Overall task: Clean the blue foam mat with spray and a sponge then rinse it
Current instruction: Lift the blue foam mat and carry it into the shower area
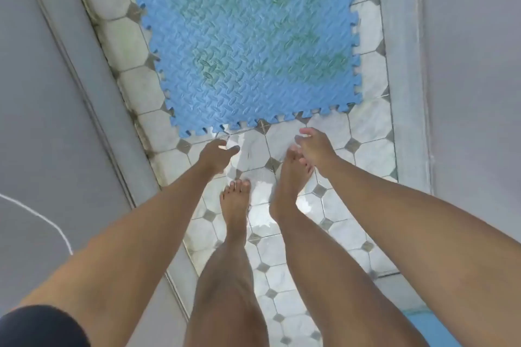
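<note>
Narrow tiled passage between pale walls

Glossy, wet white octagonal floor tiles (375, 155) with small grey diamond insets run far; plain grey walls (42, 93) rise left and right, brightly lit.

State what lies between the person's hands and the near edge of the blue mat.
In the head view, only bare wet floor tile separates the left hand and right hand from the blue mat.

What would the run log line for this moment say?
blue foam mat: flat on tiled floor, greenish patches | left hand: empty, near mat edge | right hand: empty, open | spray, sponge: not visible
</note>
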Action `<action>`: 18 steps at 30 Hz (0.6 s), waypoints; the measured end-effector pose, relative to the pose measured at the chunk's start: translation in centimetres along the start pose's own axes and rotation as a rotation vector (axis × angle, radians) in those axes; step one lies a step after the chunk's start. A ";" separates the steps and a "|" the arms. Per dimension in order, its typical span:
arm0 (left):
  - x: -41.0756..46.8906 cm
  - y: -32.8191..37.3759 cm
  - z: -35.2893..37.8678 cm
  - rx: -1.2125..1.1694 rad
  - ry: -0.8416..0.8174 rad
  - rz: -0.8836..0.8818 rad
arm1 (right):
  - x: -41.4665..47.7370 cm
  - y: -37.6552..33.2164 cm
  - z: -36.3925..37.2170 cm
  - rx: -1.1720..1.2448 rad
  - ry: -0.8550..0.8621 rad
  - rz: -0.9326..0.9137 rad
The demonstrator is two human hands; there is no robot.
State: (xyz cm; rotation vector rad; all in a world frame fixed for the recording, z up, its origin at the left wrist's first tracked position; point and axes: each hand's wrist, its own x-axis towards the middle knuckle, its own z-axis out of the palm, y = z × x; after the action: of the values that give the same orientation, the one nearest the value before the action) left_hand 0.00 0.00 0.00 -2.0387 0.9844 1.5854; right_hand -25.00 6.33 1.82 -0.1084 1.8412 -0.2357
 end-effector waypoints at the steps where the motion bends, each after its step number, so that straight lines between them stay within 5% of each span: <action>1: 1.2 0.4 0.6 -0.030 -0.003 -0.006 | 1.4 -0.2 0.1 -0.019 0.008 -0.007; 7: 7.3 2.2 2.9 -0.277 0.015 -0.079 | 8.9 -1.3 -0.4 0.210 0.028 0.108; 18: 9.9 2.2 4.3 -0.362 -0.004 -0.103 | 12.1 -1.2 1.1 0.217 0.048 0.136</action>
State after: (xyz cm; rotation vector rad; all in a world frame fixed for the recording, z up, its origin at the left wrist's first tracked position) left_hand -3.36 -1.56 -10.40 -2.2754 0.6112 1.8145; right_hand -27.45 2.63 -9.60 0.1736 1.8504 -0.3431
